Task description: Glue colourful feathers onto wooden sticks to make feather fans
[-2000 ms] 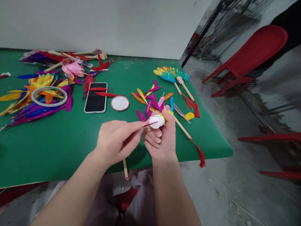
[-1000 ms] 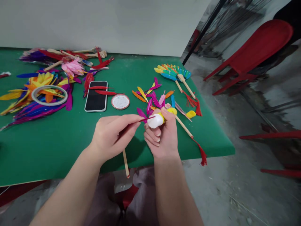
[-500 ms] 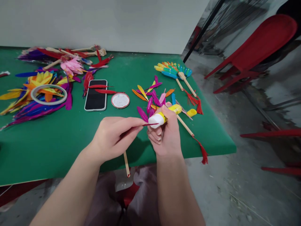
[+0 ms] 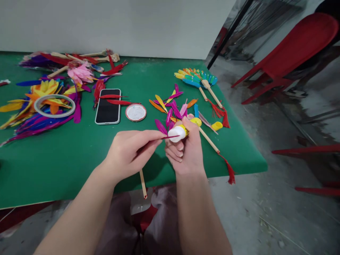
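Observation:
My left hand (image 4: 127, 152) pinches a thin red feather (image 4: 170, 136) by its shaft, and a wooden stick (image 4: 142, 184) pokes out below the palm. My right hand (image 4: 187, 150) is wrapped round a white and yellow glue bottle (image 4: 178, 133), its white end against the feather's tip. Both hands hover over the front edge of the green table (image 4: 66, 163). Just beyond them lie several loose coloured feathers (image 4: 172, 106) and a stick with a red tassel (image 4: 215, 147).
A black phone (image 4: 108, 106) and a round white lid (image 4: 135, 112) lie mid-table. A tape ring (image 4: 54, 105) rests on a feather pile at the left. A finished feather fan (image 4: 198, 79) lies at the back right. Red chairs (image 4: 287, 53) stand on the floor to the right.
My right hand has turned the glue bottle back so its white end faces me more squarely. The feather tip stays at the bottle. The view has shifted slightly.

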Motion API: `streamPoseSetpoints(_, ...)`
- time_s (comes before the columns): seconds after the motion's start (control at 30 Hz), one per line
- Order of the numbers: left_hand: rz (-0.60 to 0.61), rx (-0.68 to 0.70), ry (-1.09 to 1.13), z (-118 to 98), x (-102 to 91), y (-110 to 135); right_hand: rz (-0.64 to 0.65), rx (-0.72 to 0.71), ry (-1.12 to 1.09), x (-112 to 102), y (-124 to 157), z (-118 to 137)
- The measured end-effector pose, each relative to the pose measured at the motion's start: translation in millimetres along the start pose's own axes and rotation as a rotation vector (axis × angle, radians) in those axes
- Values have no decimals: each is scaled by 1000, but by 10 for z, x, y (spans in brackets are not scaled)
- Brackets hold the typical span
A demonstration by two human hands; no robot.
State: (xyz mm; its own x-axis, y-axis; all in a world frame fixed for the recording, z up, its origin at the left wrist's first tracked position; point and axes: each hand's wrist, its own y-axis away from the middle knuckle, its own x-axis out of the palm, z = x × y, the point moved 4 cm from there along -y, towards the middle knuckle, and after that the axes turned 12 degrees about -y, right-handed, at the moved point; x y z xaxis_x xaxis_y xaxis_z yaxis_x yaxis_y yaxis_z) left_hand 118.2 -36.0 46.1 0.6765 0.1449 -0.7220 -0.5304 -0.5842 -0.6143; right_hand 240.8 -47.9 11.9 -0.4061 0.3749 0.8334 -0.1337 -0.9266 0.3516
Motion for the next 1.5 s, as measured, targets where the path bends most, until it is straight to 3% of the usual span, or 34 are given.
streamPoseSetpoints(0.13,-25,20,-62,14,29,15,14,120,-48,4,-4,-39)
streamPoseSetpoints(0.27,-34,85,-65,-15,47,18,-7,114,-78,-6,-6,-29)
streamPoseSetpoints(0.5,-60,56,-55,-5,44,11,19,172,-96,10,4,-49)
streamPoseSetpoints(0.63,-39,98,-36,-17,58,12,3,146,-108,4,-6,-36)
streamPoseSetpoints(0.83,-60,26,-24,12,45,15,19,205,-124,16,3,-55)
streamPoseSetpoints(1.0,-39,90,-4,-17,75,19,-18,160,-125,-1,-9,-37)
streamPoseSetpoints(1.5,-63,51,-39,-2,66,8,-14,198,-135,7,-4,-44)
